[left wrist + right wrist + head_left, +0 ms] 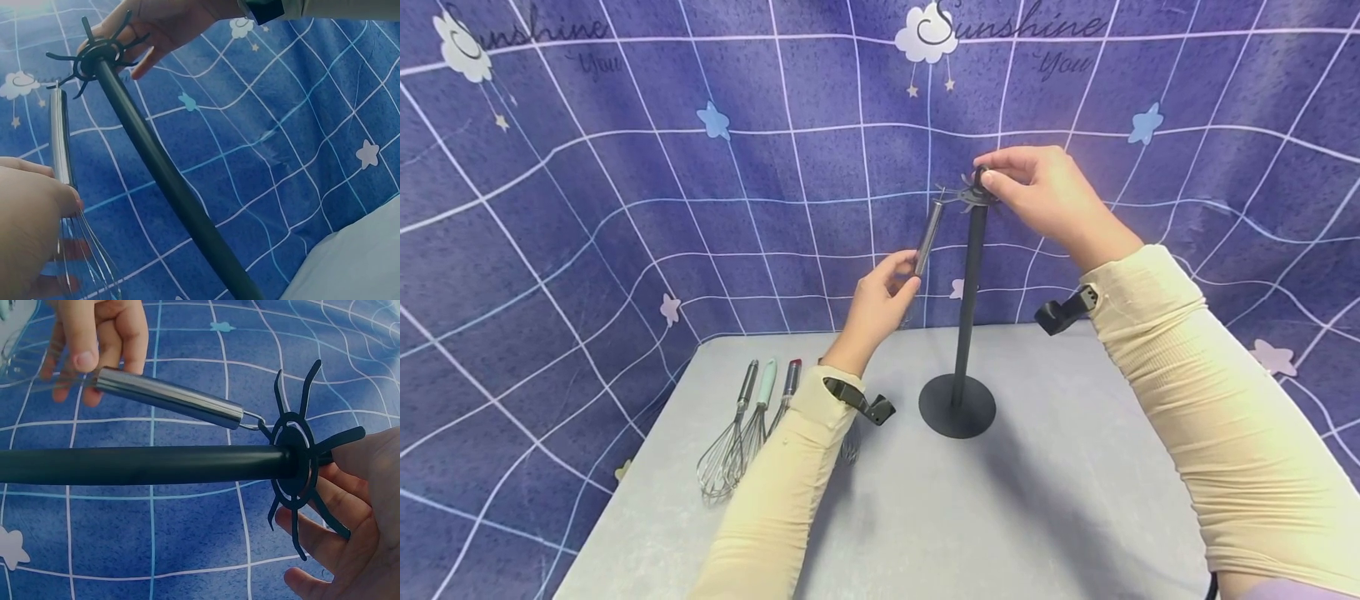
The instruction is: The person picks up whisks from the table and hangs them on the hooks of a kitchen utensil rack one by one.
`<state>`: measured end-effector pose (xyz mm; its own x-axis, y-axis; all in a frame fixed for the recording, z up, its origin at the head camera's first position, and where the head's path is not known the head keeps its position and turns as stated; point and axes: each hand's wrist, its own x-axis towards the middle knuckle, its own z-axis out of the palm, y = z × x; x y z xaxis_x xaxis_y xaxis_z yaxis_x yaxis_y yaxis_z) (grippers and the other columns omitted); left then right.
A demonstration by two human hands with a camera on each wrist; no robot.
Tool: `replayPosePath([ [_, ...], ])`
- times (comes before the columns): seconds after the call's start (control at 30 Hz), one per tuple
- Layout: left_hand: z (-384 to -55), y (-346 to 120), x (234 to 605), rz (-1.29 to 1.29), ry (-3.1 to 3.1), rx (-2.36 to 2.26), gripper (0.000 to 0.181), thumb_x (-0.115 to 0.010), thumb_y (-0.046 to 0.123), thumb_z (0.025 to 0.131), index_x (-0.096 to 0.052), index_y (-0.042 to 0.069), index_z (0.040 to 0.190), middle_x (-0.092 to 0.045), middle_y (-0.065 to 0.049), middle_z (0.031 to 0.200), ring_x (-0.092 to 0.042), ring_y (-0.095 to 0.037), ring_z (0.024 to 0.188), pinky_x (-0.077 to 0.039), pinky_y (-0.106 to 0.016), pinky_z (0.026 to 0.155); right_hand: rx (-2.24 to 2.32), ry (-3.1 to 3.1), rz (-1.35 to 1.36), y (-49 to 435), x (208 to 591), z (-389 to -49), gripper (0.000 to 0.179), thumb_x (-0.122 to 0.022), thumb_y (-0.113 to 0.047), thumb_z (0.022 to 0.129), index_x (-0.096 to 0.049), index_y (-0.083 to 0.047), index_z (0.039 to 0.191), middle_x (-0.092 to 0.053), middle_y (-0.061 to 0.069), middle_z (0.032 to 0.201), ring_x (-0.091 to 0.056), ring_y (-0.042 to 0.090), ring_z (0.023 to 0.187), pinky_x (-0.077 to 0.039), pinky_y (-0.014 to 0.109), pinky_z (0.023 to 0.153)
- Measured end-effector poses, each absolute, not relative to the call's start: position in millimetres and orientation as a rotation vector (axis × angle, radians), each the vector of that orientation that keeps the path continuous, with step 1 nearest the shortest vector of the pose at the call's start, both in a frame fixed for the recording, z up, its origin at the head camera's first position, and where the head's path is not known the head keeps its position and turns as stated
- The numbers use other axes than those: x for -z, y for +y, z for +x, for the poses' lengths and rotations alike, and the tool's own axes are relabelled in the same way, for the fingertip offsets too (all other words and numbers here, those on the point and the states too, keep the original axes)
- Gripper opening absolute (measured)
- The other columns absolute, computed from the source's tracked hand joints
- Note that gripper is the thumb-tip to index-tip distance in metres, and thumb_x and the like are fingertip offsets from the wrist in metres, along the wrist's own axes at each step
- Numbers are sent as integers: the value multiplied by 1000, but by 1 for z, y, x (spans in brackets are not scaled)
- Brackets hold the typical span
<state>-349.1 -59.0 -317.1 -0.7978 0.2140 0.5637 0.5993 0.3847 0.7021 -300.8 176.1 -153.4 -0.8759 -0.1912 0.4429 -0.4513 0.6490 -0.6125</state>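
My left hand pinches a metal whisk where its handle meets the wires, with the handle pointing up. The loop at the handle's end meets one hook of a black utensil stand, as the right wrist view shows; whether it hangs freely there I cannot tell. Several curved hooks ring the top of the stand, which stands upright on a round base. Above the hooks, my right hand grips the stand's top loop between thumb and fingers. The whisk's wires hang below my left fingers.
Left of the stand, several whisks lie side by side on the grey table, one with a mint-green handle. My left forearm partly covers them. A purple-blue curtain with white lines hangs behind the table and at its sides.
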Motion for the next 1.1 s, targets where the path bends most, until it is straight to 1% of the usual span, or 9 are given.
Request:
replayPosePath([
  [0.2,-353,-52,318,-690,-2305,1420,42,-65,15,100,-57,16,141,-67,-9,125,-71,-24,104,-60,-33,80,-1080,-2532,512,177,154,-301,39,-57,-30,104,-64,-10,137,-66,12,133,-59,24,127,-43,45,109],
  [0.3,-354,-49,319,-682,-2314,1442,43,-65,14,100,-57,16,141,-66,-9,125,-70,-24,106,-60,-33,80,-1079,-2531,512,177,154,-301,39,-58,-30,104,-64,-11,137,-66,12,133,-59,24,127,-44,45,109],
  [0.43,-356,-47,321,-671,-2321,1441,43,-65,14,100,-57,16,141,-66,-7,124,-69,-23,109,-59,-32,81,-1070,-2530,519,177,155,-302,39,-58,-30,104,-64,-11,137,-66,12,132,-60,24,127,-44,45,108],
  [0.63,-360,-44,324,-692,-2324,1413,45,-65,14,99,-55,16,143,-67,-5,123,-68,-23,111,-57,-37,89,-1077,-2527,519,177,154,-302,38,-58,-30,104,-64,-11,136,-66,12,132,-60,23,127,-44,44,108],
  [0.73,-361,-43,326,-697,-2335,1422,46,-65,14,99,-54,16,144,-68,-5,124,-67,-23,112,-57,-38,91,-1078,-2526,518,177,154,-302,39,-58,-30,104,-64,-11,136,-66,12,132,-60,23,127,-44,44,108],
  [0.97,-360,-42,330,-709,-2348,1434,45,-65,14,100,-53,13,144,-67,-6,127,-67,-24,114,-56,-39,94,-1077,-2525,516,177,155,-302,38,-57,-30,104,-65,-11,136,-67,12,131,-61,23,125,-45,44,107],
  [1.1,-359,-40,332,-717,-2335,1467,45,-65,13,99,-54,11,143,-67,-6,128,-67,-25,114,-56,-37,94,-1076,-2529,513,177,155,-302,38,-57,-30,104,-65,-12,137,-67,12,131,-61,23,126,-45,44,107],
])
